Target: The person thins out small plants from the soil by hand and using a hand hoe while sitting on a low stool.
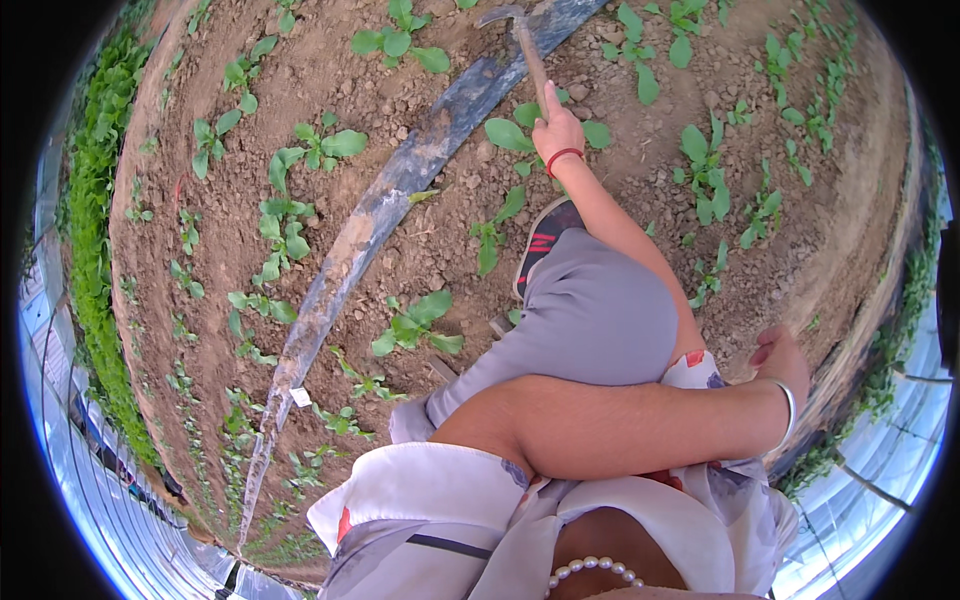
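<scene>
My right hand (559,135), with a red cord bracelet at its wrist, grips the wooden handle (531,56) of a hand tool with a curved metal blade, a sickle or small hoe. The blade (504,13) lies over the edge of a dirty plastic strip (397,172). Leafy seedlings (510,135) grow close beside this hand. My left forearm crosses my body, and my left hand (784,367), wearing a silver bangle, is at the right with fingers curled; its palm is hidden.
Rows of green seedlings (412,324) stand in cloddy brown soil around me. My shoe (547,240) is on the soil below my right hand. A small white piece (300,396) lies on the strip. Dense greenery (105,225) lines the left side, with more plants (892,352) at the right.
</scene>
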The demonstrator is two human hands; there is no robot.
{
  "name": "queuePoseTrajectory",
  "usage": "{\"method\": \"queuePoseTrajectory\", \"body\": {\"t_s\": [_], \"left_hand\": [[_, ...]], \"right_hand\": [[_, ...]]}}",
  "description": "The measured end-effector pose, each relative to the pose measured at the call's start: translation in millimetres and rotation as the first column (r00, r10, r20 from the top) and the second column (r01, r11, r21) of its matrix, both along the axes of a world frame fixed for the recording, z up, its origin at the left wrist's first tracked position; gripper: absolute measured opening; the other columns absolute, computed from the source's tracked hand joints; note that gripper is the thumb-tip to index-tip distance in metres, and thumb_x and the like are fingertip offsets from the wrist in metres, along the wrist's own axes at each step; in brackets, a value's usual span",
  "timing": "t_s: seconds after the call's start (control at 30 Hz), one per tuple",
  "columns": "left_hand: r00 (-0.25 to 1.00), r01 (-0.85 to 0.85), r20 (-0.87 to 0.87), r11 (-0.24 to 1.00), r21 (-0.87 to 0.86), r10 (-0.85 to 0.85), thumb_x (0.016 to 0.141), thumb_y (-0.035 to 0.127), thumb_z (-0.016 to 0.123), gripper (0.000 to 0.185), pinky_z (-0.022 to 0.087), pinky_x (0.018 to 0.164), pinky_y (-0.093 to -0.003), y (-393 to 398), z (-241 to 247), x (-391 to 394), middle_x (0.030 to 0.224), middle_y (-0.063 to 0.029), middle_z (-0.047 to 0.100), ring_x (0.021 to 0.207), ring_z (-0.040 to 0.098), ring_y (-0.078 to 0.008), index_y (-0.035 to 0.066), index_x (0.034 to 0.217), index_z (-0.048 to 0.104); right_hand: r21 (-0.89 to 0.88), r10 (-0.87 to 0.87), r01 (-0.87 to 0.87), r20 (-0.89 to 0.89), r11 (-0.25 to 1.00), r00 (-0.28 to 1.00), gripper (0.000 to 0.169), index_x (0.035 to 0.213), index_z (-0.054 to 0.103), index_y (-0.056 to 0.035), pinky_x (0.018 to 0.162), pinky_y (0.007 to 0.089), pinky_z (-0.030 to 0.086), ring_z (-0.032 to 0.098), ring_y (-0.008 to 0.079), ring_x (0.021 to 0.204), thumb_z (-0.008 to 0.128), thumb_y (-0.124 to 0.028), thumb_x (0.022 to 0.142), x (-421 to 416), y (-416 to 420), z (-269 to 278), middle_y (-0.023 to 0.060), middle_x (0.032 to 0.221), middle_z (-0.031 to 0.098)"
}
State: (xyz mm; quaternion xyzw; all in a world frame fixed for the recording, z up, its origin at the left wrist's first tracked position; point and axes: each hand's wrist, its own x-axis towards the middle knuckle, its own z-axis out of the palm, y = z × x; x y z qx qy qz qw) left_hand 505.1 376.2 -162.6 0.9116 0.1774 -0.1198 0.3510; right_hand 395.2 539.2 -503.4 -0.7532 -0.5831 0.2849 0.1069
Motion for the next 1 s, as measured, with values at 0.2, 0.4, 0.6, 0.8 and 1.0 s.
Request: {"method": "queuePoseTrajectory", "body": {"t_s": [0.2, 0.4, 0.6, 0.8, 1.0], "left_hand": [[0.999, 0.036, 0.0, 0.999, -0.017, -0.036, 0.077, 0.025, 0.063, 0.021, 0.038, 0.072, -0.0479, -7, -5, 0, 0.08, -0.0045, 0.063, 0.069, 0.058, -0.0227, 0.013, 0.094, 0.069], [1.0, 0.025, 0.0, 1.0, -0.009, -0.025, 0.076, 0.023, 0.064, 0.021, 0.04, 0.073, -0.049, -15, -5, -2, 0.079, -0.0057, 0.064, 0.068, 0.059, -0.0235, 0.012, 0.093, 0.069], [0.997, 0.009, -0.071, 0.999, 0.039, -0.006, 0.075, 0.022, 0.066, 0.02, 0.04, 0.073, -0.0496, -23, -3, -4, 0.079, -0.0054, 0.064, 0.067, 0.059, -0.0237, 0.012, 0.092, 0.069], [0.999, 0.019, -0.043, 0.996, -0.09, -0.022, 0.075, 0.024, 0.066, 0.024, 0.04, 0.073, -0.0495, -15, -3, -1, 0.079, -0.0055, 0.064, 0.068, 0.059, -0.0238, 0.011, 0.095, 0.069], [1.0, 0.006, 0.025, 0.999, -0.049, -0.005, 0.074, 0.023, 0.067, 0.023, 0.04, 0.073, -0.0498, -18, -2, -7, 0.079, -0.0056, 0.064, 0.068, 0.059, -0.0238, 0.011, 0.094, 0.07]], "right_hand": [[-0.058, -0.029, 0.021, -0.142, 0.998, 0.99, 0.071, 0.145, 0.028, -0.0217, 0.083, 0.0436, 0.049, 0.062, 0.0358, 0.095, 0.057, -0.013, 0.081, -11, 4, 10, 0.0204, 0.102, 0.064], [-0.137, 0.243, -0.248, -0.052, 0.959, 0.969, 0.073, 0.145, 0.029, -0.0233, 0.079, 0.0457, 0.05, 0.062, 0.0356, 0.093, 0.058, -0.01, 0.079, -33, -34, 23, 0.0194, 0.102, 0.064], [-0.039, 0.066, -0.071, -0.121, 0.997, 0.99, 0.068, 0.143, 0.034, -0.0228, 0.078, 0.0455, 0.05, 0.062, 0.0363, 0.09, 0.058, -0.012, 0.08, -17, -27, 23, 0.021, 0.1, 0.064], [-0.148, 0.236, -0.246, -0.087, 0.958, 0.968, 0.072, 0.145, 0.028, -0.0198, 0.079, 0.0453, 0.05, 0.062, 0.037, 0.091, 0.056, -0.011, 0.079, -25, -30, 20, 0.0223, 0.1, 0.064], [-0.134, 0.181, -0.208, -0.191, 0.969, 0.965, 0.072, 0.144, 0.031, -0.0185, 0.082, 0.0435, 0.049, 0.062, 0.0379, 0.092, 0.058, -0.012, 0.077, -17, -61, 10, 0.0233, 0.1, 0.064]]}}
